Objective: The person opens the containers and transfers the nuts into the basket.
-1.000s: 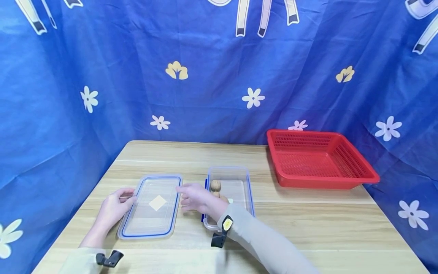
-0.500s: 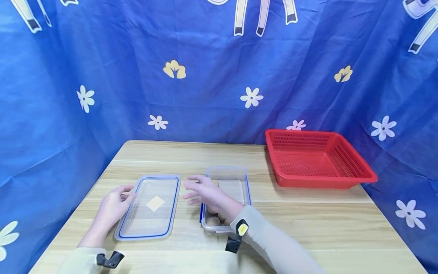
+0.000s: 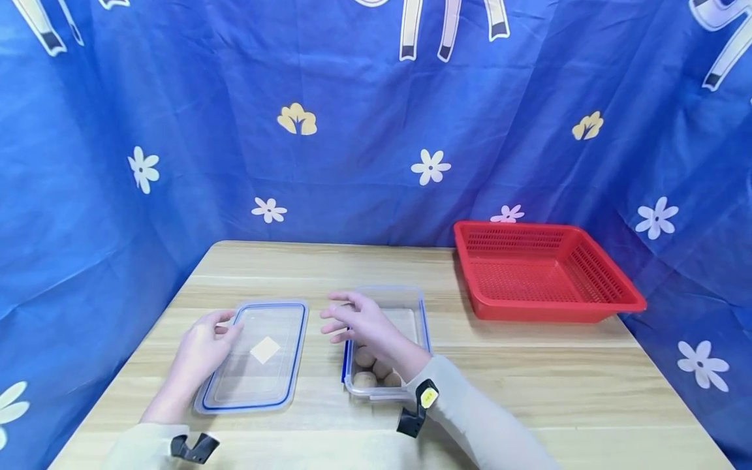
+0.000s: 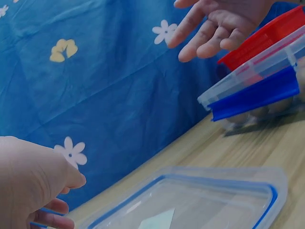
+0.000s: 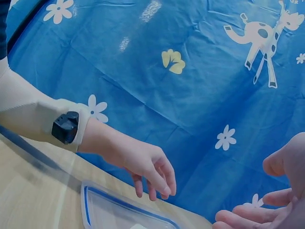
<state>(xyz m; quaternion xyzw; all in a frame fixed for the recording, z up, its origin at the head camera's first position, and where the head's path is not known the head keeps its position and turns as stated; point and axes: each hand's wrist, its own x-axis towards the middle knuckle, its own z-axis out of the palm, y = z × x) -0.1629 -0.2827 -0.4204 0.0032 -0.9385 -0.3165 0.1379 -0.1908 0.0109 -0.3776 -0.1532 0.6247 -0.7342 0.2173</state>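
Note:
A clear plastic lid (image 3: 258, 385) with a blue seal lies on the table at the left, a pale diamond-shaped sticker at its middle. My left hand (image 3: 202, 349) hovers at the lid's left edge, fingers loosely bent and holding nothing. To the right stands a clear food container (image 3: 411, 320) with blue clips, and several round brown walnut-like balls (image 3: 365, 380) sit in its near end. Over the container's left side my right hand (image 3: 367, 326) is raised with fingers spread, nothing in them. In the left wrist view that right hand (image 4: 221, 26) shows its bare palm.
A red perforated plastic basket (image 3: 529, 281) stands at the back right of the wooden table (image 3: 529, 391). Behind and at both sides hangs a blue patterned curtain (image 3: 364, 117).
My right hand has drawn back from the lid's right edge, moving right and up over the container. The left hand has lifted slightly beside the lid, which lies where it was.

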